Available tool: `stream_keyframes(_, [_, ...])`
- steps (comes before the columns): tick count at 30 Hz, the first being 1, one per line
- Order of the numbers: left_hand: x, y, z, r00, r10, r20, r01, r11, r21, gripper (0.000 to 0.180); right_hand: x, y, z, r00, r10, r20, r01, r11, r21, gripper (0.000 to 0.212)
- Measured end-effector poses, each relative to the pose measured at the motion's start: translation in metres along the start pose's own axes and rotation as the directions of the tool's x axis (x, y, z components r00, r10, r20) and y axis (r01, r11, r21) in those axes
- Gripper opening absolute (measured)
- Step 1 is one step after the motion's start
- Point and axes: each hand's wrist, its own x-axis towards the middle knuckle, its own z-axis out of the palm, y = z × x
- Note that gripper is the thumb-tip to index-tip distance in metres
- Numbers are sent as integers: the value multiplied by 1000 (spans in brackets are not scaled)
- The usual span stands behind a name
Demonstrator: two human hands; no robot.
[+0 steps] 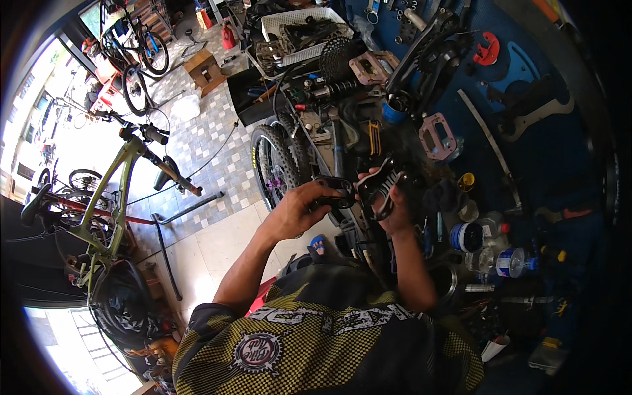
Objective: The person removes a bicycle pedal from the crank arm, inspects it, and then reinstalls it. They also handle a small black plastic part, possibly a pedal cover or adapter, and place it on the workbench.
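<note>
Above the cluttered bench edge, my left hand is closed on a small black part with round holes at its ends. Just to its right, my right hand grips a glossy black bracket-like part with a ridged, pale-striped middle; its exact kind I cannot tell. The two parts are close together, and whether they touch is unclear. My right fingers hide some of the bracket-like part.
Right of my hands, the bench holds a pink pedal, bottles and a crankset. A white basket of parts stands farther off. Bicycle wheels lean beside the bench; a green bike frame is at left.
</note>
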Motion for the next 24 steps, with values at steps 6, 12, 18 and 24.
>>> stream_keyframes(6, [10, 11, -1, 998, -1, -64, 1, 1000, -6, 38, 16, 16, 12, 999, -24, 32, 21, 996, 81, 83])
stream_keyframes(12, [11, 20, 7, 995, 7, -98, -9, 1000, -18, 37, 25, 19, 24, 996, -80, 44, 77, 995, 58, 86])
stream_keyframes(18, [8, 23, 14, 987, -74, -140, 54, 988, -145, 41, 23, 21, 35, 986, -160, 43, 160, 987, 0, 89])
stream_keyframes(24, [-1, 17, 42, 948, -149, -283, 38, 931, -362, 49, 20, 16, 46, 974, -221, 45, 220, 975, 15, 92])
